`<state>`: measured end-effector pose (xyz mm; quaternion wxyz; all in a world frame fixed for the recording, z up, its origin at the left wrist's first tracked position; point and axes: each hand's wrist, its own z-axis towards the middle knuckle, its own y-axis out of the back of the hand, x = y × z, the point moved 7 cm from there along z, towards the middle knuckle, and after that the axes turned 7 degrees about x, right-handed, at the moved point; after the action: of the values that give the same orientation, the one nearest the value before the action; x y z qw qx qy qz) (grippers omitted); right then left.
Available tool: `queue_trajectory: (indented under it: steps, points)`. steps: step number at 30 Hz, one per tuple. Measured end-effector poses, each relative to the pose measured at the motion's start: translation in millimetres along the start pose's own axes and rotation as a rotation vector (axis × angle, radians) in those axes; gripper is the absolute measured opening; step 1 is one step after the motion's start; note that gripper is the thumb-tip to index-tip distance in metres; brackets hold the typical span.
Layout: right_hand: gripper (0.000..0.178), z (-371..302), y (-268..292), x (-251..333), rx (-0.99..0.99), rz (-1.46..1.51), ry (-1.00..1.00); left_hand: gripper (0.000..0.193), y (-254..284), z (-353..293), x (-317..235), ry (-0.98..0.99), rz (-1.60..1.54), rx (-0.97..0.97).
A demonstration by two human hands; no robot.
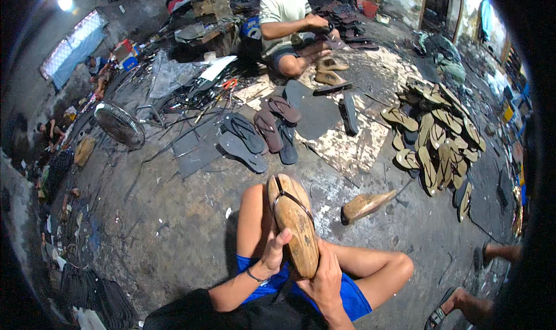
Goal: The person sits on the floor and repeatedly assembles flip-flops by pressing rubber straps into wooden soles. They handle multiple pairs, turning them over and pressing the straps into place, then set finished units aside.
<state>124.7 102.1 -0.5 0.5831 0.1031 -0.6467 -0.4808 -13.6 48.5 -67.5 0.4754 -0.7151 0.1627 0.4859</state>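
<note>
A worn wooden shoe last (pixel 296 231) stands tilted above my lap, toe end away from me. Around its toe part runs a thin dark Y-shaped sandal strap (pixel 295 198); whether a sole lies beneath the last is hidden. My left hand (pixel 273 255) is closed on its left side, thumb lying up along the edge. Lower down, my right hand (pixel 325 277) wraps the narrow end from the right, with some fingers out of sight behind it. A second wooden last (pixel 366 206) lies on the floor beyond my right knee.
Dark and brown flip-flops (pixel 267 128) lie ahead, and a heap of tan sandals (pixel 446 134) is at right. Another person (pixel 288 26) sits opposite on the floor. A fan (pixel 119 124) stands left. Someone's sandalled foot (pixel 450 304) is at lower right.
</note>
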Motion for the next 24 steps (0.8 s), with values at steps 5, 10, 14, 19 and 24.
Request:
queue_trajectory:
  steps: [5, 10, 14, 19, 24]
  points:
    - [0.102, -18, -23, -18, -0.013, 0.149, -0.063, 0.094, 5, -12, 3, 0.109, 0.012, 0.010]
    - [0.064, -51, -49, -33, 0.221, 1.367, -0.372, 0.104, 2, -40, -9, 0.260, -0.055, 0.210]
    - [0.047, -71, -52, -24, 0.034, 1.306, -0.346, 0.112, -5, -78, -9, 0.336, -0.124, 0.294]
    - [0.055, -104, -76, -32, 0.005, 1.556, -0.520, 0.122, -15, -95, 1, 0.353, -0.155, 0.350]
    - [0.064, -97, -61, -27, 0.062, 1.623, -0.484, 0.133, -23, -94, -14, 0.355, -0.099, 0.480]
